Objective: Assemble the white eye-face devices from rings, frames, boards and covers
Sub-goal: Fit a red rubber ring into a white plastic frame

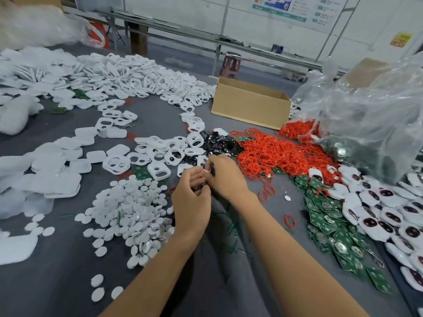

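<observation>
Fingertips of left hand, right hand on piece

left hand: centre of frame, back up, fingers curled | right hand: touching it, just up-right, fingers curled | grip: both sets of fingertips pinch one small piece, mostly hidden | forearms: bare, rising from lower edge, converging

Wall poster, top right of centre: teal headings, round pictures, rows of small print, all too blurred to read | yellow sign, upper right: dark characters above a red strip, illegible | green boards, lower right: white markings too small to read
</observation>
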